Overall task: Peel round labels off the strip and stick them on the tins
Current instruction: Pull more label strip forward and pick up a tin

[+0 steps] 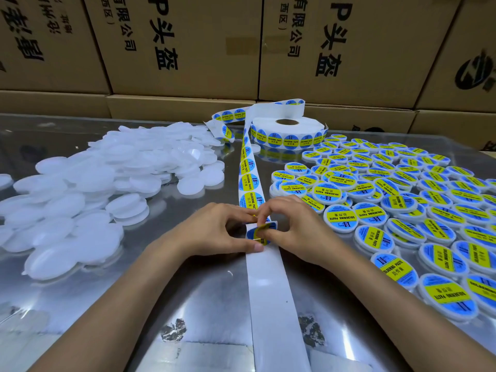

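Strip (251, 181): white backing with round blue-and-yellow labels, running from the roll toward the viewer down the middle of the bench (188, 304); bare white backing nearer than the hands.
Roll (288, 132): lying flat at the strip's far end, loose loops of strip raised above and left of it.
Label being peeled (261, 232): partly lifted off the strip, curled, between the two hands.
Left hand (214, 232): resting on the strip's left edge, thumb pressed flat on the bare backing just nearer than the label, index finger curled down onto the strip just beyond it.
Right hand (292, 226): at the strip's right edge, thumb and index fingertip pinching the lifted label.
Plain white tins (94, 194): heaped loosely left of the strip, unlabelled, overlapping one another.
Labelled tins (402, 208): spread right of the strip, packed close and partly overlapping, labels facing up, reading "SOLDERING PASTE".
Bench surface: shiny and reflective, worn patches either side of the strip near the viewer.
Cardboard cartons (188, 49): stacked as a wall beyond the roll, printed with large black characters.
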